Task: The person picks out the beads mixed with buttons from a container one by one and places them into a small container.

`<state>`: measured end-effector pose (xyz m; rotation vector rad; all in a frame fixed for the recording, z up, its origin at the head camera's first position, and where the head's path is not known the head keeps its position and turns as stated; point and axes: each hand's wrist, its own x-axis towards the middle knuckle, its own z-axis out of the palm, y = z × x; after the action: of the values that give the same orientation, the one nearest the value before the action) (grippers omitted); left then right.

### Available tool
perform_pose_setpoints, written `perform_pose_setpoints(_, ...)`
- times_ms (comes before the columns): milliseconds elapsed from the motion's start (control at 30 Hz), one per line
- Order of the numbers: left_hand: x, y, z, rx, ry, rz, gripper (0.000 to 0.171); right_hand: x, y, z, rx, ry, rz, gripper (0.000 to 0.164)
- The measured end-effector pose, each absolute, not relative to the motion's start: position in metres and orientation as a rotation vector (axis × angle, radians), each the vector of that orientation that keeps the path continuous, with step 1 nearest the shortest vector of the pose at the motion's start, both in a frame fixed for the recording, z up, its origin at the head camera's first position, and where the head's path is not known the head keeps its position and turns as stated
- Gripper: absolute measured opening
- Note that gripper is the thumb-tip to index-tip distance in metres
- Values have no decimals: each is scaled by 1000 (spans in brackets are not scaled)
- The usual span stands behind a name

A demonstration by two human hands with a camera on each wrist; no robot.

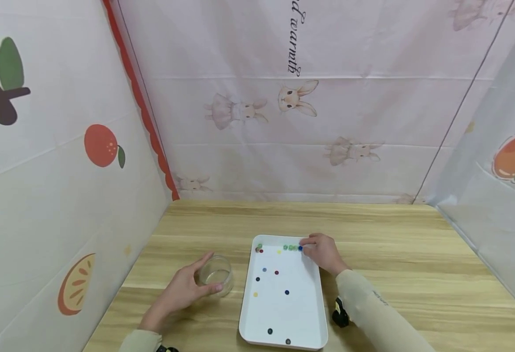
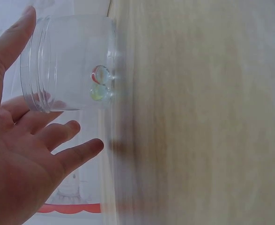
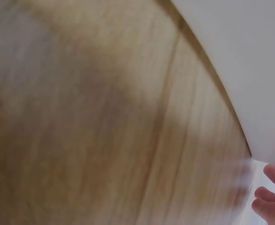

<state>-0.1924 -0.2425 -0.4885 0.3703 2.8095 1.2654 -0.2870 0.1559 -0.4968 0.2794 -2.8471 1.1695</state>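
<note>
A clear plastic jar (image 1: 215, 276) stands on the table left of the white tray (image 1: 283, 313). My left hand (image 1: 186, 288) grips it between thumb and fingers near the rim. In the left wrist view two glass marbles (image 2: 100, 83) lie at the jar's bottom. At the tray's far right corner, my right hand (image 1: 323, 252) reaches over the rim, its fingertips right at a dark blue bead (image 1: 300, 248). Just left of that bead, several green marbles (image 1: 290, 248) form a row along the far wall. In the right wrist view, only some fingertips (image 3: 263, 194) show past the tray's edge.
Across the tray floor lie several small beads, among them a red one (image 1: 277, 273), a yellow one (image 1: 255, 295) and a dark one (image 1: 287, 292). Another green marble (image 1: 259, 246) sits in the far left corner. Printed cloth walls (image 1: 283, 171) border the wooden table (image 1: 385, 234).
</note>
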Motion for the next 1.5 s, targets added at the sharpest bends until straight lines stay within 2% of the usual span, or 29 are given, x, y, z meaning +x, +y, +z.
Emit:
perform_pose_setpoints(333, -192, -241, -489, 384, 2813, 1255, 102, -287, 153, -501, 239, -2862, 1108, 19)
perform_pose_setpoints(733, -191, -244, -497, 405, 2814, 1249, 102, -286, 149, -499, 128, -2917, 1166, 12)
perform_pose_setpoints(1200, -191, -245, -501, 398, 2825, 1254, 102, -285, 156, -510, 287, -2775, 1380, 13)
perform_pose_setpoints(1500, -192, -245, -502, 404, 2831, 1256, 102, -282, 145, -493, 338, -2685, 1451, 11)
